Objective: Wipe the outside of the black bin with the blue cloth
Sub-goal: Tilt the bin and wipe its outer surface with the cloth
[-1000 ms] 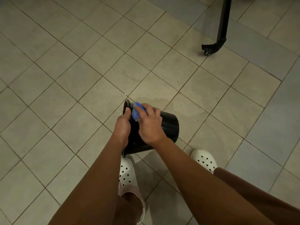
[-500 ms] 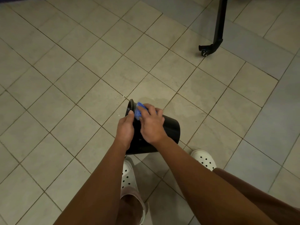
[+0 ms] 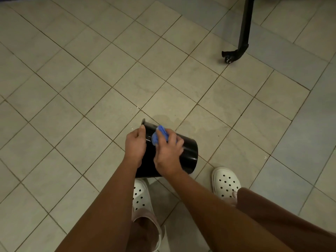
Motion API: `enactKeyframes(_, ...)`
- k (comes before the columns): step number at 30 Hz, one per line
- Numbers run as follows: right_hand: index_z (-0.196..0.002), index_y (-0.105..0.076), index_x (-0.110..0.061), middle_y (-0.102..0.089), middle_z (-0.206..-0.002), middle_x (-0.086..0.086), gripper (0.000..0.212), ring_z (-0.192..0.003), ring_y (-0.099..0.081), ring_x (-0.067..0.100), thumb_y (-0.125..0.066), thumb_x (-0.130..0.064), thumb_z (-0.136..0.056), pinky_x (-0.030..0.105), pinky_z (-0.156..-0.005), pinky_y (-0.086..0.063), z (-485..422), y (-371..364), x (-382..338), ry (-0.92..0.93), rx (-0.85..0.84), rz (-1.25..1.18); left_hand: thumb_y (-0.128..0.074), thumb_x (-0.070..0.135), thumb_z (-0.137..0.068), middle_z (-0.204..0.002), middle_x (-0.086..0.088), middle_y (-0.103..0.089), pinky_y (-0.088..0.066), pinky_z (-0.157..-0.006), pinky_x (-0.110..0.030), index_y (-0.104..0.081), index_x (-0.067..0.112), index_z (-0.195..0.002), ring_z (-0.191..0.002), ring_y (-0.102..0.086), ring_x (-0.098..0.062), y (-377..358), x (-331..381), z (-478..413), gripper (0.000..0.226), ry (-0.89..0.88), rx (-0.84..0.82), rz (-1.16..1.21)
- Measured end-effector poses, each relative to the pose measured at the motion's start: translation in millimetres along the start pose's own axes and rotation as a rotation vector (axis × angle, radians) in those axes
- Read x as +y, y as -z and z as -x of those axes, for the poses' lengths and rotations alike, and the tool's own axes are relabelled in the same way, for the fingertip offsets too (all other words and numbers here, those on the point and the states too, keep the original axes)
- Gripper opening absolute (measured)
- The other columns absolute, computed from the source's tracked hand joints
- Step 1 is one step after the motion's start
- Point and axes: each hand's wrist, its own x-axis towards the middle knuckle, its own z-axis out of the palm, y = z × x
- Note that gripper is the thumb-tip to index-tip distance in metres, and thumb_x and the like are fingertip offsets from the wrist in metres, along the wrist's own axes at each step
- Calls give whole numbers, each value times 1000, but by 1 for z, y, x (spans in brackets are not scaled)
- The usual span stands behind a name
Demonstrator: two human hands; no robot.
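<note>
The black bin (image 3: 189,151) lies on its side low in the middle of the view, just ahead of the person's feet. Its open rim points up and to the left, and its closed base faces right. From this angle it is hard to say whether the bin rests on the tiled floor (image 3: 72,88) or is held slightly above it.

The left hand (image 3: 135,146) grasps the bin at the rim end. Its fingers are curled over the edge, and its thumb lies along the outer wall. The right hand (image 3: 169,151) clutches the blue cloth (image 3: 158,135), which is bunched up, and presses it against the upper side of the bin just beside the rim. The cloth shows past the knuckles toward the left hand, and the two hands are close together without touching. A thin glossy streak of light runs along the bin's wall to the right of the right hand.

Below the bin, a white perforated clog (image 3: 141,195) sits under the left forearm. A second clog (image 3: 226,182) stands to the right, well apart from the first. A faint darker patch (image 3: 181,120) marks the tile just beyond the bin. At the upper right, a black metal leg (image 3: 244,30) slants down to a small caster (image 3: 228,60), far from the hands.
</note>
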Motion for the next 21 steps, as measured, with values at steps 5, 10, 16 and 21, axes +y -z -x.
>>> enactKeyframes(5, -141, -30, -27, -21, -146, 7, 53, -123, -24, 31, -48, -20, -91, 43, -100, -30, -17, 11, 55, -241, -9, 40, -40, 39, -103, -93, -11, -65, -50, -86, -39, -64, 18, -88, -91, -63, -25, 3, -1, -2, 35, 36, 88, 81)
enactKeyframes(10, -144, -21, -25, -12, -148, 10, 62, -126, -20, 32, -51, -19, -90, 44, -105, -31, 4, 5, 47, -440, 53, 5, -37, 39, -103, -93, -11, -62, -49, -91, -41, -63, 14, -95, -96, -61, -27, 4, -2, -4, 37, 57, 111, 88)
enactKeyframes(16, -147, -9, -31, -1, -152, 7, 78, -133, -12, 32, -58, -24, -87, 46, -109, -27, 20, -15, 6, -44, -120, 68, -35, 39, -102, -99, -19, -64, -53, -90, -50, -61, 9, -108, -95, -64, -35, 8, -1, -9, 40, 144, 142, 72)
enactKeyframes(21, -144, -22, -28, -18, -146, 12, 65, -123, -25, 33, -55, -26, -89, 47, -102, -34, -6, -3, 40, -29, -56, 92, -35, 38, -103, -96, -15, -60, -50, -89, -45, -59, 8, -110, -92, -60, -30, 9, -1, -10, 39, 170, 180, 97)
